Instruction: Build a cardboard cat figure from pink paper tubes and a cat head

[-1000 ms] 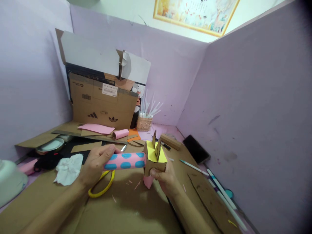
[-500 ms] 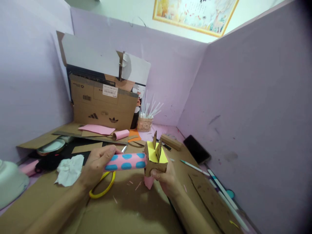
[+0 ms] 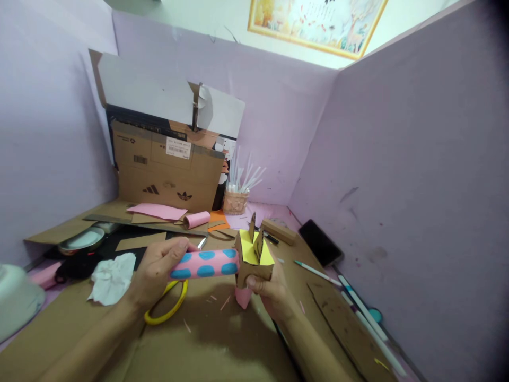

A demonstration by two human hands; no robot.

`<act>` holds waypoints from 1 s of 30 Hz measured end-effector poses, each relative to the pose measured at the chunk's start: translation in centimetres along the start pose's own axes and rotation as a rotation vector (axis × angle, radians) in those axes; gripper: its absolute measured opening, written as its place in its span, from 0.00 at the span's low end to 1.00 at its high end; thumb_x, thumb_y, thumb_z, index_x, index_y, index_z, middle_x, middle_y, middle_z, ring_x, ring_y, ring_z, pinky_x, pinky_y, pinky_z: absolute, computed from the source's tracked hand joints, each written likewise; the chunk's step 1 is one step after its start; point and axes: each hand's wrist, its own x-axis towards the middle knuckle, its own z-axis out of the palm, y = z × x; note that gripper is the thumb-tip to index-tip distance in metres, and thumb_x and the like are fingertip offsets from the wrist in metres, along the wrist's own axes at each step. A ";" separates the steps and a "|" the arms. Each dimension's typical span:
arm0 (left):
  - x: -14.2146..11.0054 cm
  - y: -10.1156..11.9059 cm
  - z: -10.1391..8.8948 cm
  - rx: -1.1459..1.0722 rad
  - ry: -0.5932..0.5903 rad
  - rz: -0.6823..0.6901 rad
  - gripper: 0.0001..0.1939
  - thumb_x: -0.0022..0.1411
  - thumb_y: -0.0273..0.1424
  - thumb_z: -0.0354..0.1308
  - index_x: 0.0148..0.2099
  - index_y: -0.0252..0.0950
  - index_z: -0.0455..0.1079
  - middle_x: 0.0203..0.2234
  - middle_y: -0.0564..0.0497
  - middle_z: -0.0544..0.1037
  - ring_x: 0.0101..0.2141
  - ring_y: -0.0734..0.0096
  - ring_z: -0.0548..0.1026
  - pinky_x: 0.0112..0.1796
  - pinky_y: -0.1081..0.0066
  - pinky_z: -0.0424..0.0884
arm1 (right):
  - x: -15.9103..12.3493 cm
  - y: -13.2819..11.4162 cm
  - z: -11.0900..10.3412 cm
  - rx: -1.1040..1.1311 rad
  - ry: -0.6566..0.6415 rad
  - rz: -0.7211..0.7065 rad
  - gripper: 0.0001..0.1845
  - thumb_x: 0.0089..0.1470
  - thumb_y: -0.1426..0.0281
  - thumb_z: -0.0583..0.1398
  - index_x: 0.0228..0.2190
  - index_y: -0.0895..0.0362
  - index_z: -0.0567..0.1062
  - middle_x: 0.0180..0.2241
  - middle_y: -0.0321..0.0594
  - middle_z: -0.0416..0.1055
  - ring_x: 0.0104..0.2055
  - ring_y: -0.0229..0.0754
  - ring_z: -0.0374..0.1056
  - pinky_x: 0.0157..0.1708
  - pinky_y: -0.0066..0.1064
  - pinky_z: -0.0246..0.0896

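Observation:
My left hand (image 3: 159,268) is closed around the left end of a pink paper tube with blue spots (image 3: 207,263). The tube lies level, its right end meeting the side of a small cardboard box (image 3: 254,275). That box has a yellow top (image 3: 248,246) with two upright cardboard pieces (image 3: 259,248) on it. My right hand (image 3: 272,292) grips the box from the right, thumb on its front. A pink piece (image 3: 243,297) hangs below the box. Partly behind my left hand lie scissors with yellow handles (image 3: 167,310).
A large cardboard box (image 3: 169,175) stands at the back left, beside a basket of white glue sticks (image 3: 235,202). A pink roll (image 3: 196,219), crumpled tissue (image 3: 112,278) and white bowl (image 3: 18,300) lie leftward. A phone (image 3: 320,243) and several markers (image 3: 363,307) are at the right.

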 end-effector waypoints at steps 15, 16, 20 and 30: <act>-0.1 -0.1 -0.1 0.007 -0.006 -0.006 0.22 0.56 0.48 0.48 0.29 0.36 0.73 0.19 0.54 0.70 0.20 0.73 0.62 0.19 0.74 0.54 | 0.0 0.5 -0.2 0.102 0.001 0.023 0.26 0.30 0.67 0.70 0.37 0.53 0.73 0.24 0.34 0.72 0.34 0.47 0.67 0.35 0.35 0.61; -0.1 -0.1 -0.1 0.004 -0.004 -0.001 0.22 0.56 0.47 0.49 0.29 0.36 0.73 0.19 0.54 0.70 0.21 0.72 0.63 0.20 0.74 0.55 | 0.1 0.4 -0.2 0.090 0.002 0.023 0.26 0.30 0.66 0.70 0.36 0.53 0.74 0.22 0.34 0.71 0.34 0.47 0.67 0.35 0.35 0.61; -0.1 0.1 -0.1 0.003 -0.009 -0.009 0.22 0.56 0.48 0.48 0.29 0.36 0.73 0.18 0.55 0.68 0.20 0.73 0.61 0.18 0.74 0.53 | 0.1 0.3 -0.1 0.111 0.011 0.040 0.29 0.29 0.66 0.70 0.39 0.52 0.73 0.25 0.35 0.71 0.33 0.46 0.67 0.35 0.35 0.61; -0.3 0.6 0.0 0.000 0.008 -0.017 0.23 0.55 0.49 0.49 0.29 0.35 0.73 0.19 0.53 0.70 0.22 0.71 0.64 0.20 0.74 0.57 | 0.0 0.4 -0.2 0.111 0.026 0.037 0.29 0.28 0.67 0.70 0.38 0.52 0.72 0.31 0.36 0.72 0.33 0.45 0.67 0.33 0.34 0.62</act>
